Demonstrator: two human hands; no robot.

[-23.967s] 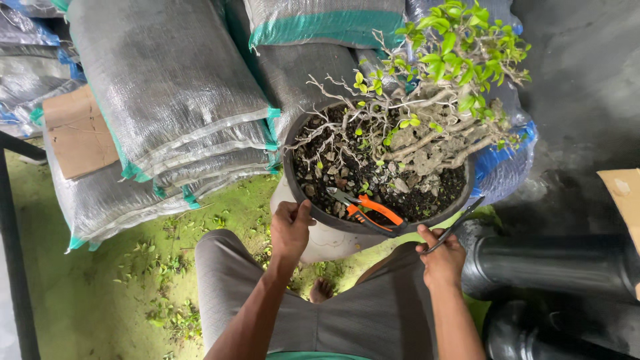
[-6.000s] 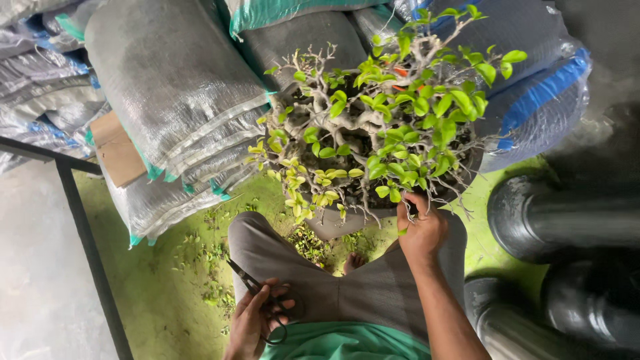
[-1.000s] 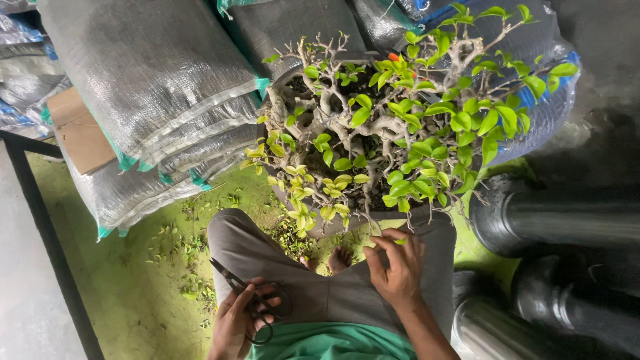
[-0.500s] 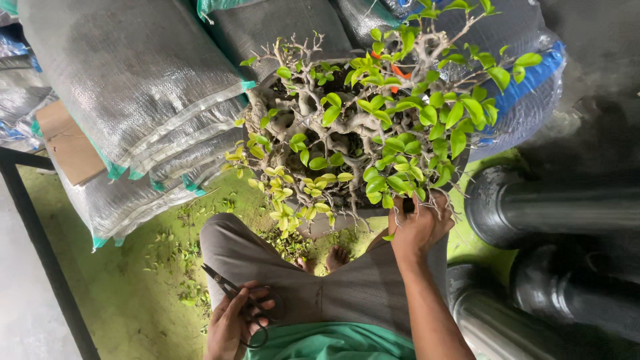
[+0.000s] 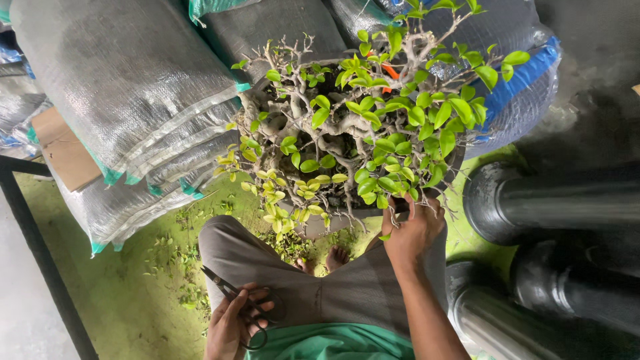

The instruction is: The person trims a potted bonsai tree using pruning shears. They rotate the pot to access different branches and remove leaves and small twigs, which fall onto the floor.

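The small tree (image 5: 363, 127) has bright green leaves and pale grey-brown branches; its lowest leaves are yellow-green. Among its top branches is an orange tool (image 5: 390, 72). Left of the tree, the sacks (image 5: 127, 87) are grey woven with teal edges. Below it, the trousers (image 5: 347, 287) are grey, the scissors (image 5: 243, 307) black, the mat (image 5: 140, 300) green.

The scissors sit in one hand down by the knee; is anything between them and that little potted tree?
Yes. The scissors in the left hand rest on the grey-trousered thigh, and low yellowish twigs hang before the bonsai tree.
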